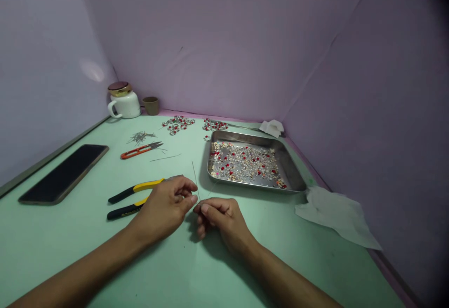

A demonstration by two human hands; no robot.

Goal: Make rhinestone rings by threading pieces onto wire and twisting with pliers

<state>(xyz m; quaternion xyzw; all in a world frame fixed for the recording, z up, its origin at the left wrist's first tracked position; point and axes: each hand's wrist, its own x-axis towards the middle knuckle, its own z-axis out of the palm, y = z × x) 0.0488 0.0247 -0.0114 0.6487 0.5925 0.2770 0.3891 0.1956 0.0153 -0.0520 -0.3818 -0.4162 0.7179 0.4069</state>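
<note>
My left hand (167, 205) and my right hand (219, 218) meet over the green table (70, 238), fingertips pinched together. Between them a thin wire pin (195, 177) sticks up and away from the pinch. Which hand carries the pin I cannot tell; both pinch at its lower end. Yellow-handled pliers (135, 189) lie just left of my left hand. A metal tray (291, 172) of small silver and red beads stands just beyond my right hand.
A black phone (65, 173) lies at the left. Orange thread snips (140, 150), a heap of pins (140, 136) and bead clusters (178, 124) lie further back. A white lidded mug (123, 101) and small cup (151, 105) stand in the corner. Crumpled tissue (336, 214) lies at the right.
</note>
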